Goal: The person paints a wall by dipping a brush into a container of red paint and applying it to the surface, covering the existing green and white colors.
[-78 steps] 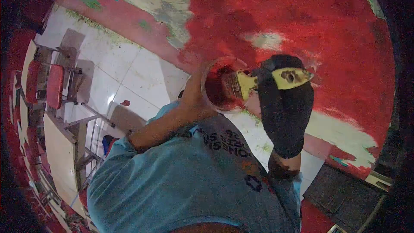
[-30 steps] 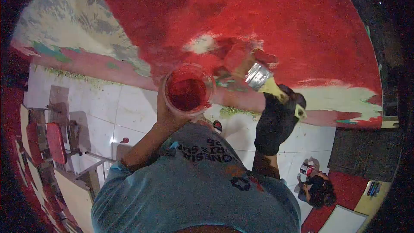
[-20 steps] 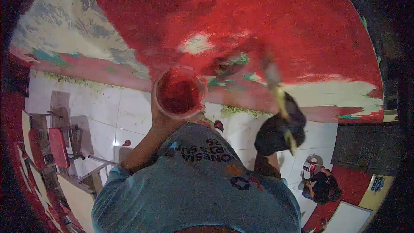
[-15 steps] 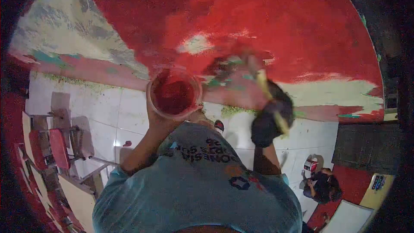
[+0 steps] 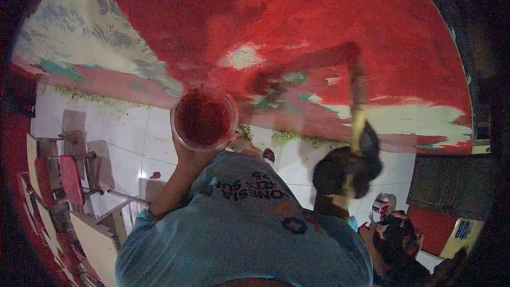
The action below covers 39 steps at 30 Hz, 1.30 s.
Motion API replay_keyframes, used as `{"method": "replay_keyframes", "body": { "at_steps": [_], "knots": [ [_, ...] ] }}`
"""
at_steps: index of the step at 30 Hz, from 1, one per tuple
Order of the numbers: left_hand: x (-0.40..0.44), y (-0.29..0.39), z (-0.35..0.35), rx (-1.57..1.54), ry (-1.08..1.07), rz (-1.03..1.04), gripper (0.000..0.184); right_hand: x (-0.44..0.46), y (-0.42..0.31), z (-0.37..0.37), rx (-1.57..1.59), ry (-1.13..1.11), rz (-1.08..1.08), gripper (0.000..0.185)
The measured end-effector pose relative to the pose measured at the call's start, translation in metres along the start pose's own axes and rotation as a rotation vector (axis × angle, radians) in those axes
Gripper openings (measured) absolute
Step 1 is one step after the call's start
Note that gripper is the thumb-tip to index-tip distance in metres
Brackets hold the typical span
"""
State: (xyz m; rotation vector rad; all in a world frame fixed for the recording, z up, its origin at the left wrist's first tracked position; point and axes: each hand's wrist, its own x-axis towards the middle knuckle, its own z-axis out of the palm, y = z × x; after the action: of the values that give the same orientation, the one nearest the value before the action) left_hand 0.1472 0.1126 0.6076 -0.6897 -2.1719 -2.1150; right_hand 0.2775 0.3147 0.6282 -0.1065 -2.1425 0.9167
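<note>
My left hand point(image 5: 187, 155) holds up a clear plastic cup point(image 5: 232, 130) with red paint point(image 5: 204, 117) in it. My right hand point(image 5: 353, 172), in a black glove, is wrapped round the yellowish handle of a paintbrush point(image 5: 359, 125). Motion smears the brush; its head points up over the wall point(image 5: 297, 16), and I cannot tell whether the bristles touch it. Wet-looking red covers most of the wall's upper part. Pale, pink and green patches show lower down, between the cup and the brush.
Chairs with red parts and pale boards point(image 5: 71, 180) stand at the left on white floor tiles point(image 5: 125, 138). Another person point(image 5: 401, 242) in dark clothes is at the lower right, near a small red-and-white container point(image 5: 381, 205). Debris point(image 5: 303, 139) lies along the wall's foot.
My right hand and the brush have swung to the right, and the brush is now more upright. The cup in my left hand has shifted slightly left. The other person appears nearer.
</note>
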Motion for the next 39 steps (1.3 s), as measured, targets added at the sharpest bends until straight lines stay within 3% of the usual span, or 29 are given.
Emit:
{"method": "replay_keyframes", "body": {
  "at_steps": [2,4,5,6,8,9,11,14,16,18,19,20,22,23,29,31,33,34,36,38,39],
  "knots": [
    [0.000,0.001,0.000,-0.077,0.028,-0.049,0.095,-0.033,-0.021,-0.005,0.013,-0.023,-0.019,0.041],
    [0.003,0.000,-0.003,-0.028,0.025,-0.025,0.096,-0.006,-0.015,0.036,0.024,-0.041,-0.038,0.041],
    [0.003,-0.001,-0.003,-0.028,0.021,-0.023,0.096,-0.010,-0.015,0.042,0.226,-0.132,0.098,0.044],
    [0.003,-0.004,-0.003,-0.073,0.028,-0.064,0.096,-0.005,-0.020,0.040,0.227,-0.128,0.096,0.044],
    [0.000,-0.016,-0.007,-0.117,0.035,-0.106,0.096,0.017,-0.043,0.027,0.452,-0.241,0.500,0.038],
    [-0.002,-0.023,-0.013,0.009,-0.020,-0.117,0.096,0.031,-0.055,0.017,0.103,-0.188,0.331,0.031],
    [-0.003,-0.027,-0.015,0.132,-0.072,-0.128,0.097,0.027,-0.047,0.015,0.086,-0.174,0.292,0.032],
    [0.000,-0.011,-0.008,-0.103,0.024,-0.068,0.098,0.008,-0.022,0.020,0.042,-0.141,0.175,0.034],
    [-0.004,-0.017,-0.012,-0.117,-0.003,-0.216,0.099,-0.009,-0.006,0.025,0.015,-0.109,0.106,0.036],
    [-0.006,-0.028,-0.014,-0.098,-0.032,-0.222,0.100,-0.024,0.003,0.028,-0.015,-0.071,0.043,0.038],
    [-0.006,-0.031,-0.014,-0.082,-0.054,-0.221,0.102,-0.028,0.000,0.041,0.167,-0.043,0.142,0.046],
    [-0.006,-0.030,-0.013,-0.083,-0.055,-0.217,0.102,-0.024,0.001,0.042,0.095,-0.127,-0.016,0.048],
    [-0.007,-0.028,-0.013,-0.091,-0.066,-0.184,0.102,-0.022,-0.007,0.030,0.205,-0.320,0.458,0.045],
    [-0.008,-0.027,-0.013,-0.089,-0.066,-0.185,0.102,-0.023,-0.006,0.029,0.207,-0.320,0.459,0.045],
    [-0.007,-0.016,-0.011,-0.009,-0.025,-0.186,0.099,-0.028,0.011,0.032,-0.036,0.036,-0.005,0.044],
    [-0.004,-0.010,-0.009,-0.158,-0.026,-0.207,0.099,-0.023,0.006,0.033,-0.119,0.160,-0.157,0.044],
    [-0.007,-0.017,-0.011,-0.111,-0.027,-0.202,0.099,-0.027,-0.008,0.049,0.281,-0.089,0.276,0.045],
    [-0.007,-0.020,-0.011,-0.064,-0.020,-0.191,0.098,-0.022,-0.013,0.054,0.252,-0.092,0.156,0.042],
    [-0.005,-0.018,-0.012,-0.036,-0.025,-0.149,0.098,-0.016,-0.012,0.044,0.165,-0.197,0.114,0.038],
    [-0.006,-0.018,-0.014,-0.004,-0.036,-0.117,0.098,0.020,-0.048,0.014,0.038,-0.299,0.494,0.038],
    [-0.007,-0.022,-0.015,0.018,-0.031,-0.135,0.099,0.019,-0.048,0.014,0.038,-0.300,0.494,0.038]
  ]
}}
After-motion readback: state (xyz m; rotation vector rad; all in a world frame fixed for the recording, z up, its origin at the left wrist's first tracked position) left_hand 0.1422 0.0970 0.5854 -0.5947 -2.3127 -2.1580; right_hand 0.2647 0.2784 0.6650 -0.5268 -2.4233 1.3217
